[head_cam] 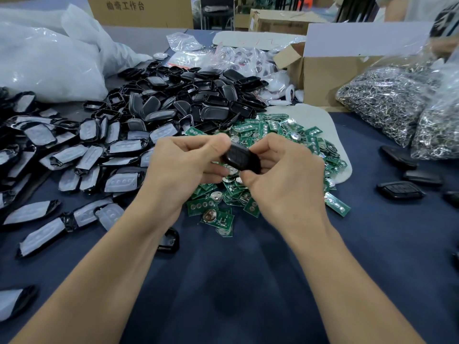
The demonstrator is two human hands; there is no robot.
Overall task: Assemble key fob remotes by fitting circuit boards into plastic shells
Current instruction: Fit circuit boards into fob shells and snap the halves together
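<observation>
My dark blue worktop (248,281) carries a wide heap of black plastic shells (188,100) at the far left and a smaller heap of green circuit boards (273,135) at centre. Above the boards, my left hand (178,170) and right hand (285,177) meet with fingers curled, each pinching one end of a black key fob (239,156). Its long axis slants from upper left to lower right, button face toward me, equally near both hands.

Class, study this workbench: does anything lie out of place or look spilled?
One black shell lies alone on the blue cloth, apart from the shell pile. Green circuit boards spill off the pale mat onto that cloth.
</observation>
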